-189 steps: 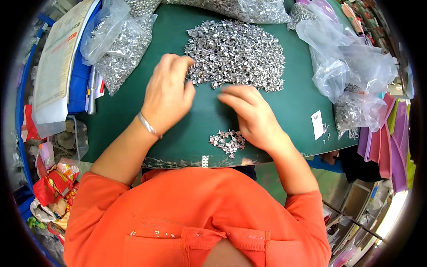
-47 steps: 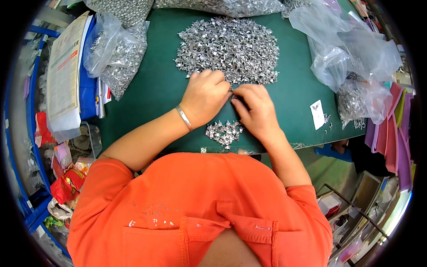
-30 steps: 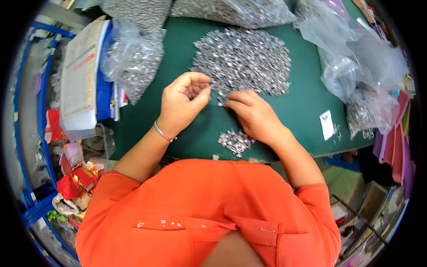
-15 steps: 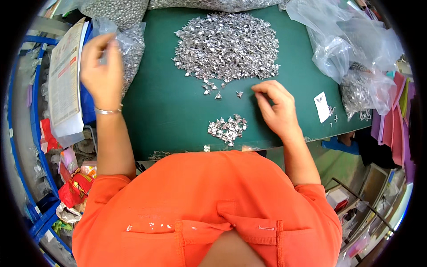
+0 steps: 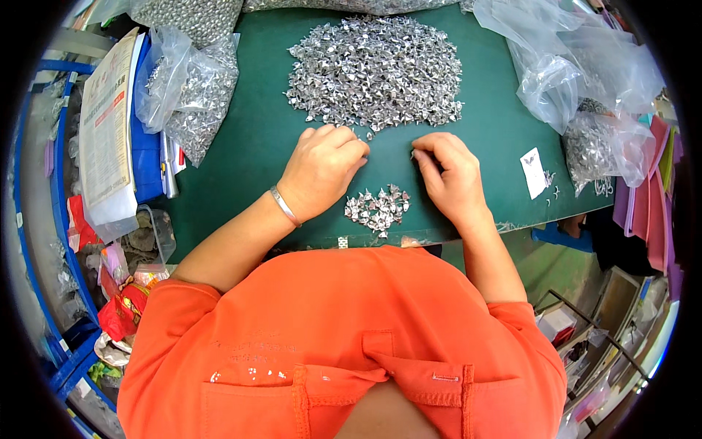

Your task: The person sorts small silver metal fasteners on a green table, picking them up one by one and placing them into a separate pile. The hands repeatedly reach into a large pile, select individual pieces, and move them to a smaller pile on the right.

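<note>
A large heap of small silver metal pieces [image 5: 374, 69] lies on the green tabletop, with a smaller pile of similar pieces [image 5: 378, 210] near the front edge. My left hand [image 5: 322, 172], a bangle at its wrist, is closed between the two, just below the heap. Its fingers curl down and hide what they hold, if anything. To its right, my right hand [image 5: 452, 179] is closed in a pinch, with a tiny silver metal piece [image 5: 412, 154] showing at the fingertips. A gap separates the hands.
A plastic bag of metal pieces [image 5: 197, 95] and a newspaper [image 5: 110, 124] are at the left. On the right lie clear plastic bags [image 5: 548, 73], another filled bag [image 5: 589, 150], and a white card [image 5: 532, 173] beside a few loose pieces.
My left hand has come from the bag at the far left to the middle of the table. My right hand stays nearly in place; the loose piece beside it is gone from the tabletop.
</note>
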